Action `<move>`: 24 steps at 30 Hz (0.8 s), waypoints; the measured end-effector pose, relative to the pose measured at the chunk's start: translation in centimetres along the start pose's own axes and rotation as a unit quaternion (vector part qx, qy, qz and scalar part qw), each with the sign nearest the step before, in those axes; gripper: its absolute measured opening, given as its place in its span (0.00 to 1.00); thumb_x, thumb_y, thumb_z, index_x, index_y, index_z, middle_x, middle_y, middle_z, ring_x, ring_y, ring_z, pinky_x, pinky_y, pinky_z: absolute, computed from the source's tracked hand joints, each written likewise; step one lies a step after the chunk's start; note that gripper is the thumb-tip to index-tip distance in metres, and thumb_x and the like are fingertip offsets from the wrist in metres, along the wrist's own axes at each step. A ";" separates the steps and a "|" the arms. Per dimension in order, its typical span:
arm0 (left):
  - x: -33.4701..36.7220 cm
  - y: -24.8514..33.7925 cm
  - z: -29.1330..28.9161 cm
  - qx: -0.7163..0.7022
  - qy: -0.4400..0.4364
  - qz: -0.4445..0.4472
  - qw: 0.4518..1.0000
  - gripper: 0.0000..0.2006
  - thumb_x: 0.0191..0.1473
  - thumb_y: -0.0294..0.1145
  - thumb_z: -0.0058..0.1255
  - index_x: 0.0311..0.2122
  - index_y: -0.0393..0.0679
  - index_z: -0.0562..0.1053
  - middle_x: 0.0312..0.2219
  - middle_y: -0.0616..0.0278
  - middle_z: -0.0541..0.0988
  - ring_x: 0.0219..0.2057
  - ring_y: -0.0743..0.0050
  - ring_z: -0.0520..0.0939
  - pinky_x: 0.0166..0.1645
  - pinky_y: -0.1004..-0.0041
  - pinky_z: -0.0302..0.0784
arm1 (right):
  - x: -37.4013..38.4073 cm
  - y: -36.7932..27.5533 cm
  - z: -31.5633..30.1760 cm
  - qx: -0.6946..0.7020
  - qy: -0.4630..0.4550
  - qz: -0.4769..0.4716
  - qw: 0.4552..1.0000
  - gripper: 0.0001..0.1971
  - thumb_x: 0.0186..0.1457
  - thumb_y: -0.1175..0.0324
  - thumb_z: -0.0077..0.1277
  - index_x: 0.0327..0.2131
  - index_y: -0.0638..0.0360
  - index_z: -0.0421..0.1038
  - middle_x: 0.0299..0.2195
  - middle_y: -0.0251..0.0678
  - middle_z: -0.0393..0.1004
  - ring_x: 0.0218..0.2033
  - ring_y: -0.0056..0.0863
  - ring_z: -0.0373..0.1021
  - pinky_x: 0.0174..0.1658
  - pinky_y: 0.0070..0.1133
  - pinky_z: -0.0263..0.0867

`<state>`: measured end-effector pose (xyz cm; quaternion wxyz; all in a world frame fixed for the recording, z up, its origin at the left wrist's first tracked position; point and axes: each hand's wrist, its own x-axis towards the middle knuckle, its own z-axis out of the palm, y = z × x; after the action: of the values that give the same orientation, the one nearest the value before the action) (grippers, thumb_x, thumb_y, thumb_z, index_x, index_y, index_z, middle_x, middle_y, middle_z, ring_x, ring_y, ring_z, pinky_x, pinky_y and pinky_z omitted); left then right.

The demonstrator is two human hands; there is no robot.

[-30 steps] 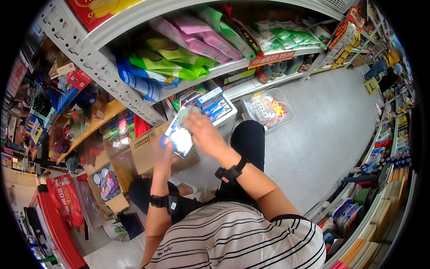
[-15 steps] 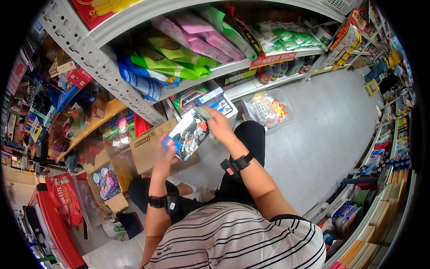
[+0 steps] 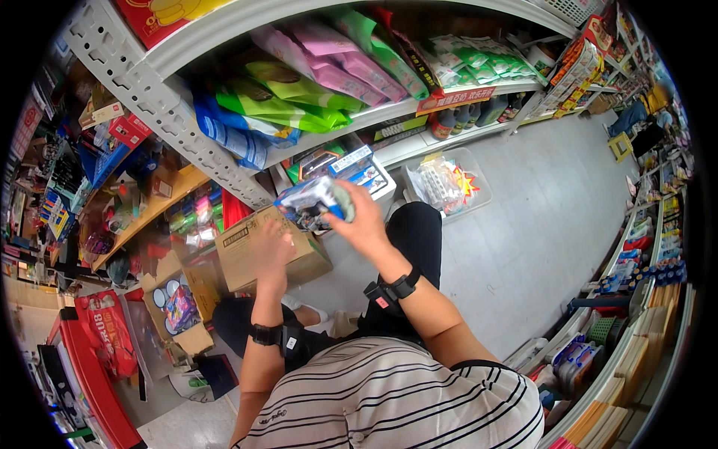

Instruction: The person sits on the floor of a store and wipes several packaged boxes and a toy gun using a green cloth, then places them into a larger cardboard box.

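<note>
My right hand (image 3: 364, 221) grips a small toy box (image 3: 308, 203) with a blue, white and dark printed picture, smeared by motion. Between that hand's fingers and the box is a crumpled greyish piece that looks like a cloth (image 3: 343, 202). My left hand (image 3: 272, 247) is off the box, just below its left end, over a cardboard carton; its fingers are too blurred to read. Behind the toy box, a white and blue box (image 3: 364, 170) stands at the edge of the low shelf.
The brown cardboard carton (image 3: 250, 251) stands on the floor before the shelving. A clear plastic bin (image 3: 479, 187) with packets sits to the right. Bagged goods (image 3: 292, 105) fill the shelf above. At left is an open carton (image 3: 196, 340); stocked shelves (image 3: 621, 329) line the right.
My left hand has let go of the toy box and dropped slightly away. The right hand has tipped and lifted the box, turning its printed front away from me.
</note>
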<state>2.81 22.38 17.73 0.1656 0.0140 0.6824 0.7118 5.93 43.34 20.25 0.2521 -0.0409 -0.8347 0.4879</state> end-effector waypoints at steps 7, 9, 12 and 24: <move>0.3 0.3 0.1 -0.240 -0.094 -0.010 0.966 0.30 0.55 0.37 0.54 0.59 0.40 0.57 0.50 0.59 0.69 0.52 0.69 0.70 0.57 0.67 0.65 | -3.5 -3.0 2.9 0.039 -0.157 -0.152 0.975 0.28 0.42 0.77 0.53 0.51 0.55 0.65 0.47 0.44 0.66 0.50 0.45 0.62 0.53 0.33 0.60; 0.4 -0.2 -0.2 -0.245 -0.096 -0.006 0.965 0.29 0.54 0.35 0.54 0.59 0.40 0.57 0.50 0.59 0.69 0.52 0.68 0.70 0.56 0.66 0.66 | -3.3 -2.9 2.9 0.051 -0.157 -0.177 0.970 0.29 0.42 0.79 0.51 0.52 0.56 0.64 0.49 0.45 0.64 0.52 0.46 0.61 0.54 0.33 0.59; 0.0 -0.3 -0.8 -0.257 -0.085 -0.024 0.962 0.29 0.54 0.31 0.53 0.58 0.40 0.57 0.51 0.59 0.69 0.52 0.68 0.71 0.55 0.66 0.68 | -2.5 -1.9 2.9 0.019 -0.152 -0.190 0.970 0.30 0.42 0.80 0.50 0.53 0.58 0.63 0.52 0.47 0.62 0.55 0.47 0.58 0.56 0.34 0.58; -0.9 -0.8 -3.0 -0.140 -0.135 -0.043 0.980 0.33 0.47 0.29 0.58 0.57 0.35 0.59 0.49 0.57 0.69 0.52 0.69 0.70 0.55 0.69 0.66 | -1.4 -4.8 2.1 0.004 -0.203 -0.222 0.954 0.26 0.37 0.78 0.46 0.46 0.58 0.69 0.47 0.42 0.68 0.52 0.43 0.62 0.55 0.34 0.57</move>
<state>3.09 19.25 16.88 0.2871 0.0572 0.5472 0.7842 7.06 38.74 22.84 0.1798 0.2461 -0.8543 0.4209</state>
